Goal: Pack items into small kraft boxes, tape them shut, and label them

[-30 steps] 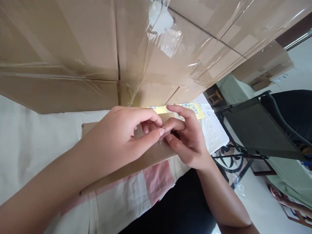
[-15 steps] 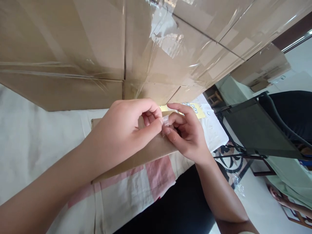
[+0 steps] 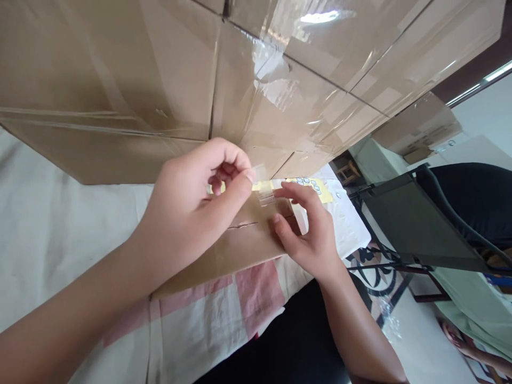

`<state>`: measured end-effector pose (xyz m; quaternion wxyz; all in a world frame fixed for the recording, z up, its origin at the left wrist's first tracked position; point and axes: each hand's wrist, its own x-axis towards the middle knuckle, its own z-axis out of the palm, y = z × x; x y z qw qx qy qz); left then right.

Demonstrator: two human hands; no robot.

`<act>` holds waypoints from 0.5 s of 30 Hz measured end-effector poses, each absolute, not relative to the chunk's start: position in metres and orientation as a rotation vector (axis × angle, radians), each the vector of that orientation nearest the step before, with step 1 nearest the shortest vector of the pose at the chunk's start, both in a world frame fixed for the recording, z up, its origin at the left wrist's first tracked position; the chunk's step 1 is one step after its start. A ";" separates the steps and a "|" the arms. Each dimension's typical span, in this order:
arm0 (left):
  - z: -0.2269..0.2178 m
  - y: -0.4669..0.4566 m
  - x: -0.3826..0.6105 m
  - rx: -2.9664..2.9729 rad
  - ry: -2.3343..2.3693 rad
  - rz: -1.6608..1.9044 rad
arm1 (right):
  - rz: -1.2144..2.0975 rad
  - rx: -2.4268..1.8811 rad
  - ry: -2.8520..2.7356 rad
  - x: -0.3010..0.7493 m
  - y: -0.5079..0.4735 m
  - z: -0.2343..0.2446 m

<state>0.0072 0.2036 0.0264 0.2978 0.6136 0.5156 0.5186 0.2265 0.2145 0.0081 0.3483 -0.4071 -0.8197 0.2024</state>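
Between thumb and forefinger, my left hand (image 3: 200,200) pinches one end of a short strip of clear tape (image 3: 265,191). The strip hangs down over the top of a flat brown cardboard box (image 3: 240,240), and I cannot tell how much of it is stuck there. To its right, my right hand (image 3: 308,229) is open, its fingers apart, with the forefinger tip touching or very close to the tape's edge. A seam with a small tear shows on the box top. My left hand and forearm cover the box's left part.
Large taped cartons (image 3: 160,80) are stacked right behind the box. A yellow printed sheet (image 3: 320,191) lies on the cloth-covered table (image 3: 80,229). At the right stand a dark folding chair (image 3: 424,218) and another carton (image 3: 418,128); another person's hand (image 3: 456,336) shows low down.
My hands have moved apart. My right fingers have loosened from the tape and opened, while my left hand has shifted left and up slightly, still pinching it. More of the box top shows.
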 end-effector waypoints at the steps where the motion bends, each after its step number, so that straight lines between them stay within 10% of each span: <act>1: 0.026 0.204 0.007 1.631 1.367 1.342 | 0.489 -1.064 -2.179 0.230 0.217 0.008; 15: 0.021 0.208 0.008 1.542 1.264 1.047 | 1.151 -1.042 -2.079 0.253 0.247 -0.008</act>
